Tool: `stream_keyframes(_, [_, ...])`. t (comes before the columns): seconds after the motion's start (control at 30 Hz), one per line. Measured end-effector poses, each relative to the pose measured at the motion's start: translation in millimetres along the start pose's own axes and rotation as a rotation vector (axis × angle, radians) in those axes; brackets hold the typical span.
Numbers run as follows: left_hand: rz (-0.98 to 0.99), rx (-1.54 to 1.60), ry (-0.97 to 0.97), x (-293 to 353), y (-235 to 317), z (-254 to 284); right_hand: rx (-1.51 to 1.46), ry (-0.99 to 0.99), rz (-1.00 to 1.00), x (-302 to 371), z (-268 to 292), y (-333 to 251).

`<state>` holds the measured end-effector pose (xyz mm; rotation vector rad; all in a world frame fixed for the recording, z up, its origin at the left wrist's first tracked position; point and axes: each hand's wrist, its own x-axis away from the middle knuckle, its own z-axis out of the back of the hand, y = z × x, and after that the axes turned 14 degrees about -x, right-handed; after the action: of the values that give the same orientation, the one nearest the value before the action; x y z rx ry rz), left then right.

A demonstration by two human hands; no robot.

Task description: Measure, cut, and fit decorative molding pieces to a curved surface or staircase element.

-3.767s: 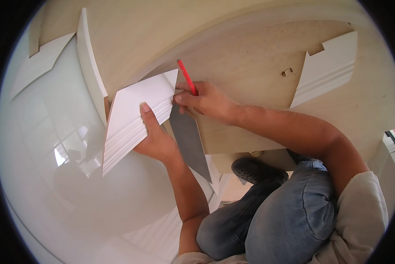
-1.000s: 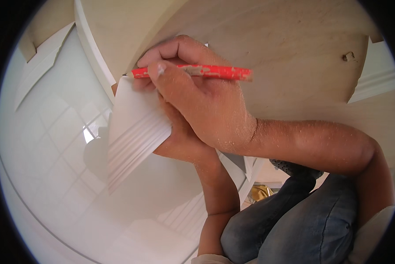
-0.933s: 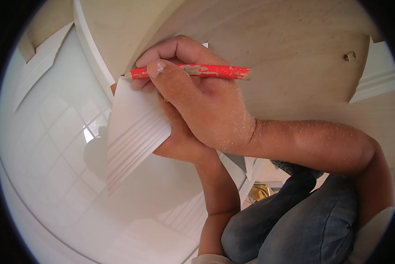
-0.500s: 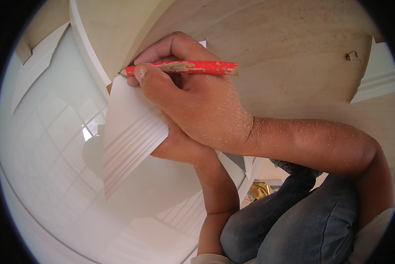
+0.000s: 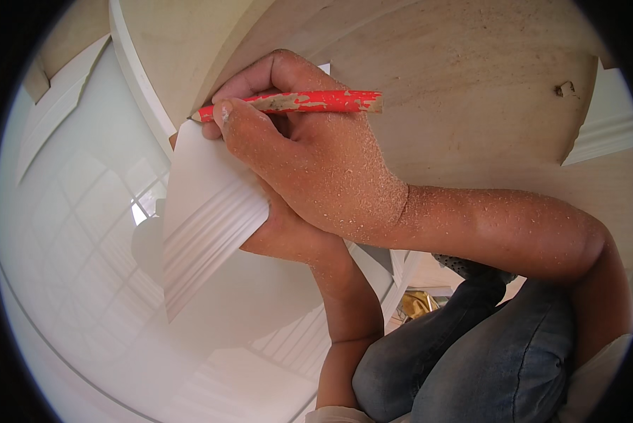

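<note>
A red carpenter's pencil (image 5: 309, 101) with chipped paint is pinched in my right hand (image 5: 330, 162), which is dusted with sawdust. Its dark tip touches the top corner of a white piece of grooved moulding (image 5: 214, 180), cut at a slant. My left hand (image 5: 288, 236) holds this piece from behind; its fingers are mostly hidden by the moulding and by my right hand. The moulding's top corner meets a white edge strip (image 5: 144, 77) that borders a pale wooden panel.
Below and left lies a glossy white surface (image 5: 84, 233) with window reflections. Another white moulding strip (image 5: 66, 95) runs along its upper left. A further grooved white piece (image 5: 607, 120) lies at the right by the wooden surface (image 5: 464, 92). My jeans-clad knees (image 5: 486, 352) are at the lower right.
The back end of the pencil has tilted slightly upward, while its tip stays at the moulding's corner. Both hands and the moulding have shifted very slightly left.
</note>
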<state>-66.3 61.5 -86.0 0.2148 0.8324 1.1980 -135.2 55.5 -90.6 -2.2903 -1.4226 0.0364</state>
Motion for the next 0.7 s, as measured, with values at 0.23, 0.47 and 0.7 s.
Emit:
stream_keyframes(0.23, [0.012, 0.018, 0.063, 0.3, 9.6, -11.6, -0.003, 0.014, -0.04, -0.7, 4.2, -0.2])
stream_keyframes(0.47, [-0.016, 0.016, 0.048, -7.6, 4.6, -13.2, -0.028, 0.014, -0.015, -0.5, 5.0, 4.2])
stream_keyframes(0.7, [-0.039, 0.011, 0.027, -0.2, 4.4, -10.5, -0.085, 0.009, -0.056, -1.3, 6.9, 3.8])
